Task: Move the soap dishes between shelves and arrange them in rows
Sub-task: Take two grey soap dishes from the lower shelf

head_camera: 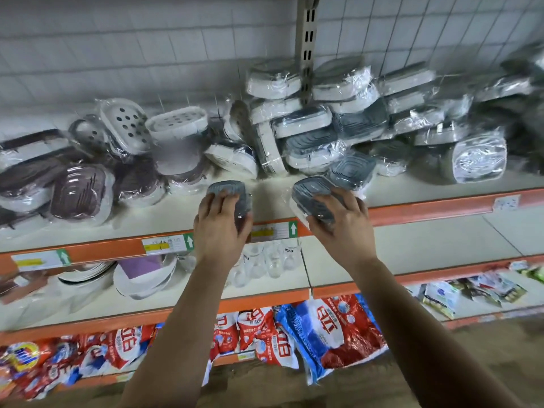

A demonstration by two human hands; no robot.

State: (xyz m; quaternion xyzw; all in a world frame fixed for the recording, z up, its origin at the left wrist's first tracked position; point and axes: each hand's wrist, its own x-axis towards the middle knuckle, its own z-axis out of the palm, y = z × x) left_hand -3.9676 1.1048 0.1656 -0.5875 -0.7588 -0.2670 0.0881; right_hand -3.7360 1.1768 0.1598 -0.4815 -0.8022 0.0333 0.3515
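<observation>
My left hand [219, 226] grips a grey plastic-wrapped soap dish [228, 190] at the front edge of the top shelf [412, 188]. My right hand [341, 222] holds a second grey soap dish [312, 191] in clear wrap, tilted, just right of the first. Behind them a heap of wrapped white and grey soap dishes [323, 119] is piled against the back wall. Purple and white soap dishes [79, 189] lie jumbled at the left of the same shelf.
An upright slotted post [307, 51] splits the shelf back. The orange shelf edge [117, 250] carries price labels. The shelf below holds white plates [141, 278] and clear items [265, 260], with bare board [426, 245] at right. Red and blue detergent bags [323, 328] fill the lowest shelf.
</observation>
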